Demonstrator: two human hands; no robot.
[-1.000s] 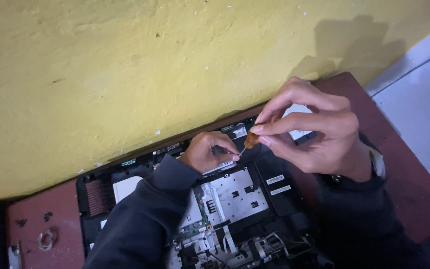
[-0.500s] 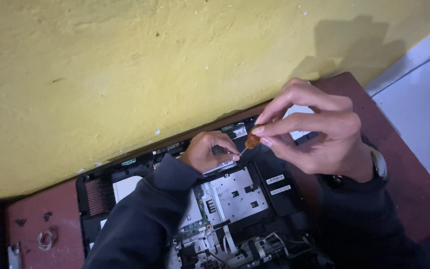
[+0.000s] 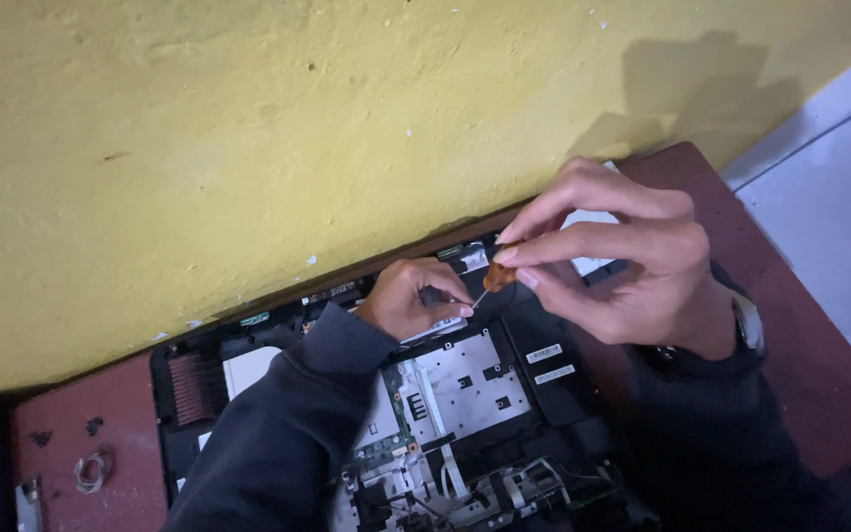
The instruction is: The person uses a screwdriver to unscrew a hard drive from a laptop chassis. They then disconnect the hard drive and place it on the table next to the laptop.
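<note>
Left hand (image 3: 411, 299) lies curled, palm down, fingers bent; right hand (image 3: 622, 271) is raised, fingers pinched together.

You see a dark red tabletop (image 3: 819, 394) that stands against a yellow wall (image 3: 248, 148). On it lies an opened laptop (image 3: 465, 394) with its inner boards bare. At the left end, a small coiled wire (image 3: 91, 473) lies near the laptop.

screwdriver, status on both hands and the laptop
Right hand pinching small orange-handled screwdriver. Left hand resting on opened laptop by the tip. Nothing in the way.
</note>
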